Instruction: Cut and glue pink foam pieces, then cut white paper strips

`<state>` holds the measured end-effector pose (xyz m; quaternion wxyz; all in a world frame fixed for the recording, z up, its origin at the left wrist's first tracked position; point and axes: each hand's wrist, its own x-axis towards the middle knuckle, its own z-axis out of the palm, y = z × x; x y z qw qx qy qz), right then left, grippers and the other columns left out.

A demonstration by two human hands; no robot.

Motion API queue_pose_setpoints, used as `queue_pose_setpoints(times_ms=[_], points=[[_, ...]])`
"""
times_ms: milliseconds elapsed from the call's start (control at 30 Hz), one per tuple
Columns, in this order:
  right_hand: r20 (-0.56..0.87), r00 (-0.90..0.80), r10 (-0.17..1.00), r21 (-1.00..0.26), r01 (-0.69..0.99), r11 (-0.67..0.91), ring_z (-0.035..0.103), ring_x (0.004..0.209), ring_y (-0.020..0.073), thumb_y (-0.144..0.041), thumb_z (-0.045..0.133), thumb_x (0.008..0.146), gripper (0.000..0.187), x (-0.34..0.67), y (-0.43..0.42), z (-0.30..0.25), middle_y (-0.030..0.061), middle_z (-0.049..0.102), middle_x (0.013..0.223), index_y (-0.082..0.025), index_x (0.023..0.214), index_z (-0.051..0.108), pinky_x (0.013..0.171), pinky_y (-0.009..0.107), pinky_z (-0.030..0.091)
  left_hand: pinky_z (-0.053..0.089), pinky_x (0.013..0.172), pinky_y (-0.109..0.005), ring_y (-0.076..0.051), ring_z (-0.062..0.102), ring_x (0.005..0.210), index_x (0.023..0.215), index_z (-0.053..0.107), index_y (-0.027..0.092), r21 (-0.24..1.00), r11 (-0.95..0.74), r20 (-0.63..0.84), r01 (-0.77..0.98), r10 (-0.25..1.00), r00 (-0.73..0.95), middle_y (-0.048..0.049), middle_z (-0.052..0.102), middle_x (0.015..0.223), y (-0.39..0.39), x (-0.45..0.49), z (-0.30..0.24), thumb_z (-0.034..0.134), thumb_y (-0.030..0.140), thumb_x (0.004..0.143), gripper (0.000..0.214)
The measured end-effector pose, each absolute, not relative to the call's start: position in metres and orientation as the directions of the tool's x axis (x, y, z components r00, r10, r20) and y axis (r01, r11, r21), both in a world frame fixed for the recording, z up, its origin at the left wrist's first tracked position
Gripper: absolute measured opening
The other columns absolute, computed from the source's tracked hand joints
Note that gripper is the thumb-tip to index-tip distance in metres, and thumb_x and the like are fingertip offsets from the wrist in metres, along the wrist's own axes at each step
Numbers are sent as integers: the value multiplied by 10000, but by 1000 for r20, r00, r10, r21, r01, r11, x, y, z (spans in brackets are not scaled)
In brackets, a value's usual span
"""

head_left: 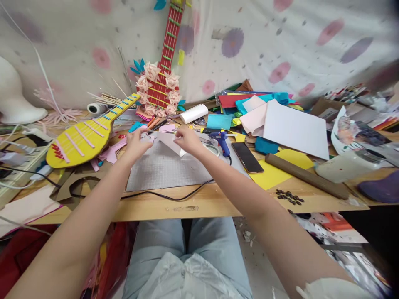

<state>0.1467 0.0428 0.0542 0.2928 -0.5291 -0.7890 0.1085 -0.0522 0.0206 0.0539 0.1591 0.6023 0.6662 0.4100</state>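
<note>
My right hand [188, 140] pinches a piece of white paper [169, 142], which tilts above the grey cutting mat [156, 172]. To its left, my left hand [137, 143] is closed, its fingertips by a small pale item at the mat's back edge that I cannot make out. Just right of my right hand lie a roll of tape [213, 150], partly hidden by my wrist, and a blue hot glue gun [222, 142]. Behind the hands are markers [153, 122] and a white paper roll [193, 113].
A yellow cardboard lute [82, 139] lies at left; a red cardboard guitar with paper flowers [158, 91] leans behind. At right are a phone [247, 157], a white board [296, 128], a brown tube [307, 175], a jar [349, 166] and small dark beads [289, 197]. A black cable [174, 198] crosses the front.
</note>
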Motion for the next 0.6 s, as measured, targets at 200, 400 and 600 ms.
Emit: queue_pose_setpoints(times_ms=[200,400,600], points=[[542,-525,656,-168,697,697,466,936,183,-182,499,784,104,165,53,109,58,585,944,-164,828,591,715,281,338,202,1091,-448,-260,227,1303,1327,323,279,315,-509,613,801,754,238,-20,301,1378,30,-46,89,620,225,648,743],[357,-815,457,115,524,844,463,971,184,-139,404,842,191,178,22,72,74,603,952,-156,839,594,674,271,329,36,1107,-508,-298,99,1357,1378,238,300,69,-596,612,800,659,438,-33,201,1460,13,-48,59,593,202,661,806],[202,-874,442,111,469,876,476,1004,171,-103,431,822,177,190,10,15,60,620,980,-156,878,591,630,249,338,38,1078,-550,-269,197,1336,1363,300,274,-34,-646,463,763,666,585,-60,366,1394,4,-51,12,503,132,690,717]])
